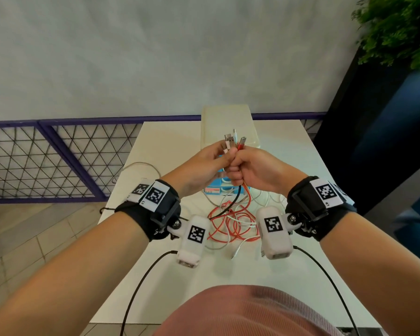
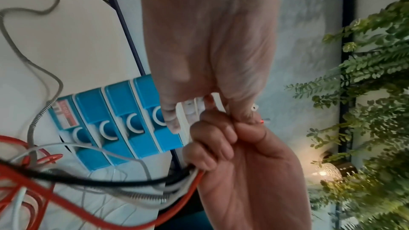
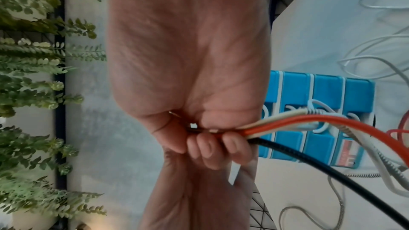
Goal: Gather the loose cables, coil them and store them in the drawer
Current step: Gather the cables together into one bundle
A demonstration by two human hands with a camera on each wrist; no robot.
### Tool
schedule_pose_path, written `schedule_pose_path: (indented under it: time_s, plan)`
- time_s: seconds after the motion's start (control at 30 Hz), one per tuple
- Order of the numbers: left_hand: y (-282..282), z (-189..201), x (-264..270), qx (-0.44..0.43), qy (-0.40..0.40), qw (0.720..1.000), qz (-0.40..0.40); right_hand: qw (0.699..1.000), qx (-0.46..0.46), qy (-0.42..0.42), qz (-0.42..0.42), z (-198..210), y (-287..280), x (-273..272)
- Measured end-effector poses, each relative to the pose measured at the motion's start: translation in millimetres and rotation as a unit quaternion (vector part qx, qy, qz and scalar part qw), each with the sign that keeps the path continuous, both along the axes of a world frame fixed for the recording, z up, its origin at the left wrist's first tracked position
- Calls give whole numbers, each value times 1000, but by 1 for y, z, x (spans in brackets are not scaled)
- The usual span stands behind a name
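We have the cables (image 1: 233, 141) gathered, right hand (image 1: 252, 169) fisted round them, left hand (image 1: 204, 163) pinching their plugs; coiling and the drawer (image 1: 220, 187) below remain.

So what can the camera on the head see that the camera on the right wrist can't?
Only the head view shows the plug ends sticking up above the fists, both wrist cameras, the white box behind the hands, and the cable ends lying loose on the table.

Only the right wrist view shows the right hand's curled fingertips from the palm side, clamped on the bundle.

Both show the right hand holding the red cable, black cable and white cables, the left hand touching them, and the blue drawer unit.
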State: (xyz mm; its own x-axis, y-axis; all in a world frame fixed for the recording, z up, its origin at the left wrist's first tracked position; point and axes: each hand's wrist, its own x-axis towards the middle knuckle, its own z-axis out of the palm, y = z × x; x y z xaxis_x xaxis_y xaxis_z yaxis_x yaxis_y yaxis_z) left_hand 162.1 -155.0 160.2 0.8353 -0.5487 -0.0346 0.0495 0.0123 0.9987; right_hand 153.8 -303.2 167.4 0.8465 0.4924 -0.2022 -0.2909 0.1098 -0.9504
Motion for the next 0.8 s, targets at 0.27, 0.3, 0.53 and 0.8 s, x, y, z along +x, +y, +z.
schedule_pose_path:
  time_s: [0.27, 0.3, 0.53, 0.8]
  plan:
    - [2, -7, -1, 70, -23, 997, -34, 999, 17, 17, 28, -8, -2, -2]
    - [1, -9, -1, 81, -38, 996, -19, 1000, 14, 10, 21, -9, -1, -2]
    - [-5, -25, 9, 165, -118, 972, 114, 976, -164, -97, -104, -13, -20, 11]
    - [4, -21, 9, 87, -91, 980, 154, 777, -588, -151, 165, -74, -26, -10]
